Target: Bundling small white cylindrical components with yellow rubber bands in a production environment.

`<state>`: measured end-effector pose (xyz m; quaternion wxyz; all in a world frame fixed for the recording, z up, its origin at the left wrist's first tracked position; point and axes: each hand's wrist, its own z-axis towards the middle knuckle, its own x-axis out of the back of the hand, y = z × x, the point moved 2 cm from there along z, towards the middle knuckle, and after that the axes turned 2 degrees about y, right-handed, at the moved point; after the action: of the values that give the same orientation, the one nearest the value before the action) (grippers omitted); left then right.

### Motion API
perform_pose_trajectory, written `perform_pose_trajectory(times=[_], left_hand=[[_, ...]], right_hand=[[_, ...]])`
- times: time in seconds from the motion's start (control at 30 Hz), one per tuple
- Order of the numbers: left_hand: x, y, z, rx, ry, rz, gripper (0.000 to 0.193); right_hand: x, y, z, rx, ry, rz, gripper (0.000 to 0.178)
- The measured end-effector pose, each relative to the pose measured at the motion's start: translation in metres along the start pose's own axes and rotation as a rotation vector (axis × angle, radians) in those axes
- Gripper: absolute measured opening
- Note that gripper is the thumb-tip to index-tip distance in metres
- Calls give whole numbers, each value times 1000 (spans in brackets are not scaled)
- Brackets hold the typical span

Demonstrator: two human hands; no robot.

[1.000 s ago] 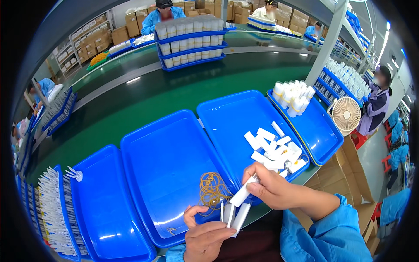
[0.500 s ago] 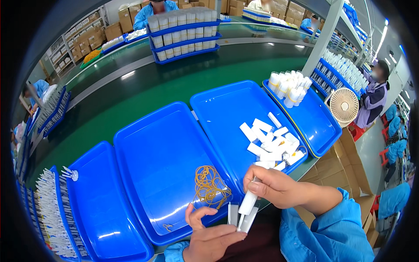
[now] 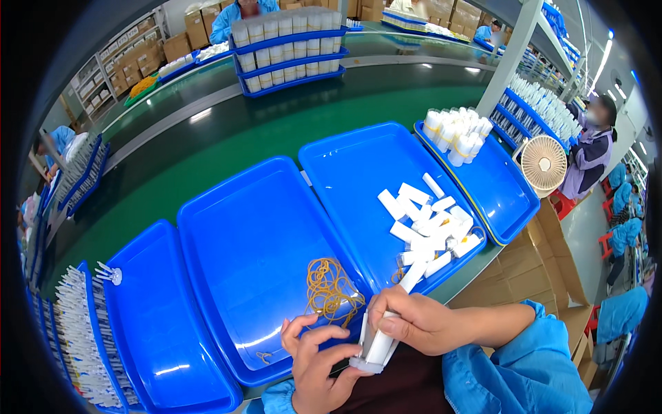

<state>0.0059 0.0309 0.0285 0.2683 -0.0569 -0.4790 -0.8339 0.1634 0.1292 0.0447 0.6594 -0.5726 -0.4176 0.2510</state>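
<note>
Left hand (image 3: 319,366) pinches the lower end of white pieces (image 3: 378,348), right hand (image 3: 419,322) clasps them higher | pieces: between hands, near rubber bands (image 3: 331,286) in blue tray (image 3: 252,255) | risk: uneven pinch could let pieces splay

Bright blue trays (image 3: 241,228), plain and glossy; deep green table (image 3: 207,145). Plain white pieces (image 3: 378,347); golden-brown rubber bands (image 3: 324,277). Light blue sleeves (image 3: 510,376), dark maroon clothing (image 3: 414,386). A cream fan (image 3: 544,163), tan cardboard (image 3: 552,269), red stools (image 3: 605,245), a purple-and-black jacket (image 3: 593,162), and white tubes (image 3: 445,131) banded in yellow.
</note>
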Motion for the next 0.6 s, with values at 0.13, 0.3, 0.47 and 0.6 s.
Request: perform_pose_trajectory(times=[0.13, 0.3, 0.47, 0.6], left_hand=[[2, 3, -3, -33, -54, 32, 19], [3, -8, 2, 65, 10, -57, 17], [5, -6, -2, 35, 65, -104, 16], [8, -2, 0, 26, 113, -109, 18]], right_hand=[[9, 1, 10, 111, -103, -92, 19], [82, 4, 52, 306, 565, -907, 28], [115, 47, 84, -155, 300, -1270, 31], [115, 55, 89, -42, 221, -1088, 31]])
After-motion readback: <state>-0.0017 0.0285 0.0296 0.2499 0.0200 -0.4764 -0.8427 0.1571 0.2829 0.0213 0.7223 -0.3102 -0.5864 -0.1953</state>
